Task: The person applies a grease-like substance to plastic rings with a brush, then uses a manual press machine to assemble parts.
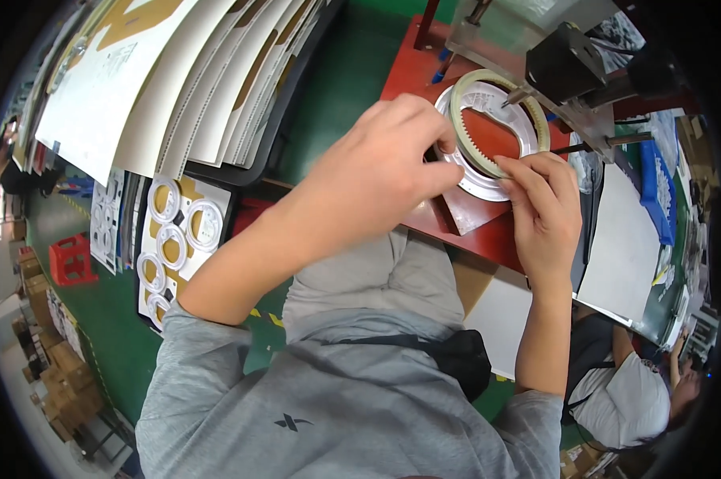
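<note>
Both hands (384, 168) (544, 211) at ring (500, 120) edge — crowded

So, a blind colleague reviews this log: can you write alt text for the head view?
Both hands press a pale toothed ring onto a silver disc on a red fixture plate: left hand at its left edge, right hand at its lower right. Cardboard sheets are stacked to the left.

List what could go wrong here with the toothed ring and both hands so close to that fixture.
1. The left hand and right hand pinch the cream toothed ring right under the metal pointed tip of the fixture; fingers could get jabbed.
2. The ring looks only partly seated on the white ring-shaped plate; it might slip or sit crooked.
</note>
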Demonstrator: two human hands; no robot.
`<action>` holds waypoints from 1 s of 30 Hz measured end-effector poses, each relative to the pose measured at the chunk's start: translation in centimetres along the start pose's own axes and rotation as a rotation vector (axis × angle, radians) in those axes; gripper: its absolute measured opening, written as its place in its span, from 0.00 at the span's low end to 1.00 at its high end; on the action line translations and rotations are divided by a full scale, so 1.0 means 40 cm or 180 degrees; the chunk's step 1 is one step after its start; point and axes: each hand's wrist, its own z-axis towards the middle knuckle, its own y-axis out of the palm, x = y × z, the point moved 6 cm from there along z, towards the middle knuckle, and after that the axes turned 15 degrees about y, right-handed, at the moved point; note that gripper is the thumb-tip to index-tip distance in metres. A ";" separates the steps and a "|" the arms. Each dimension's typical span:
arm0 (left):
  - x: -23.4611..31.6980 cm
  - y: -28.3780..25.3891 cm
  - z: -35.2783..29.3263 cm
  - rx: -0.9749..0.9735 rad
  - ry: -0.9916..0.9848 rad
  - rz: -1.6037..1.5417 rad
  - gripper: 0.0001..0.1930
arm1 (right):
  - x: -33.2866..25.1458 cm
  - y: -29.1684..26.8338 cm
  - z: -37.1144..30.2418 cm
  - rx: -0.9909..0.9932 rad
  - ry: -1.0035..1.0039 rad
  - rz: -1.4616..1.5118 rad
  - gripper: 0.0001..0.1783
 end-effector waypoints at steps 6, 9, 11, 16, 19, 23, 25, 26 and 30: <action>0.024 0.009 -0.032 0.0307 -0.0201 0.0151 0.11 | -0.005 0.003 0.008 -0.0081 -0.0029 -0.0083 0.15; 0.009 0.010 -0.031 0.0295 -0.0177 -0.0082 0.12 | -0.003 -0.003 0.008 -0.0115 -0.0100 -0.0193 0.15; 0.002 0.012 -0.035 0.0316 -0.0233 -0.0221 0.13 | -0.008 -0.001 0.007 -0.0125 -0.0143 -0.0254 0.15; 0.004 0.024 -0.057 0.0416 -0.0292 -0.0088 0.14 | -0.044 -0.001 -0.005 -0.0029 -0.0275 -0.0514 0.14; 0.007 0.024 -0.069 0.0620 -0.0363 -0.0013 0.16 | -0.067 -0.001 -0.016 0.0018 -0.0239 -0.0548 0.14; 0.011 0.039 -0.085 0.0746 -0.0673 -0.0264 0.20 | -0.075 0.011 -0.020 0.0056 -0.0119 -0.0435 0.15; 0.012 0.042 -0.088 0.0788 -0.0674 -0.0321 0.20 | -0.077 0.015 -0.021 0.0108 -0.0064 -0.0296 0.15; 0.012 0.041 -0.090 0.0838 -0.0682 -0.0357 0.20 | -0.079 0.017 -0.022 0.0116 -0.0051 -0.0302 0.15; 0.014 0.031 -0.081 0.0941 -0.0737 -0.0393 0.19 | -0.086 0.024 -0.022 0.0086 0.0031 -0.0279 0.15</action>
